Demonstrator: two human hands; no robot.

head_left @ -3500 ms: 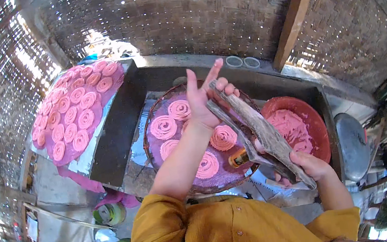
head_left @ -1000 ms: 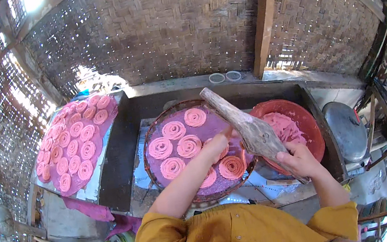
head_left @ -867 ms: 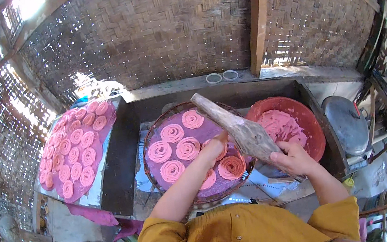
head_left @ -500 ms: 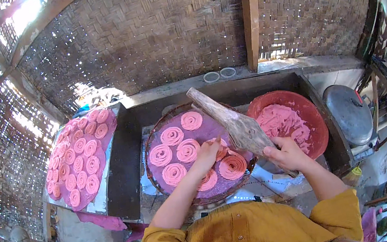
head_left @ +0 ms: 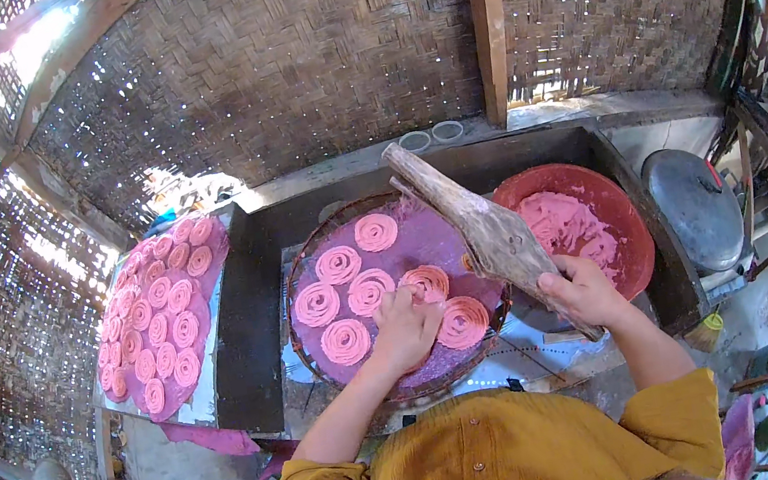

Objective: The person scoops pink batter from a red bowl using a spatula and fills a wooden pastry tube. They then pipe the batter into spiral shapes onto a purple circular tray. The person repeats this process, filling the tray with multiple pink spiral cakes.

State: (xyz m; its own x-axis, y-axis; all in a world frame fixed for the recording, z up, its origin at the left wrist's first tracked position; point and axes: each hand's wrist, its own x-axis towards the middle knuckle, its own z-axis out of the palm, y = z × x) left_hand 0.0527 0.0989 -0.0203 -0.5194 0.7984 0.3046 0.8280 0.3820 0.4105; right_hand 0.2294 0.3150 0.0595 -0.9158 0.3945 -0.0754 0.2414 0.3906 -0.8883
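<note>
My right hand [head_left: 585, 290] is wrapped round the near end of a long, weathered wooden press [head_left: 494, 238], broad in the middle and split in two at its far end. The press slants over the right side of a round tray [head_left: 304, 348] lined with purple sheet. On that sheet lie several pink dough spirals [head_left: 317, 305]. With fingers curled downward, my left hand [head_left: 408, 329] rests over a spiral in the front middle and mostly hides it. Its fingertips lie close to another dough spiral [head_left: 424, 285]; what they pinch, if anything, is hidden.
A red basin [head_left: 633, 236] holding pink dough [head_left: 563, 227] stands right of the tray, inside a dark trough [head_left: 243, 363]. On the left, more spirals cover a purple sheet [head_left: 203, 334]. A lidded metal pot [head_left: 694, 209] stands at far right. Two white rings [head_left: 447, 131] lie on the back ledge.
My left hand has drawn back toward me from the middle spiral, uncovering it, and now covers the front one. The press and my right hand have shifted slightly right.
</note>
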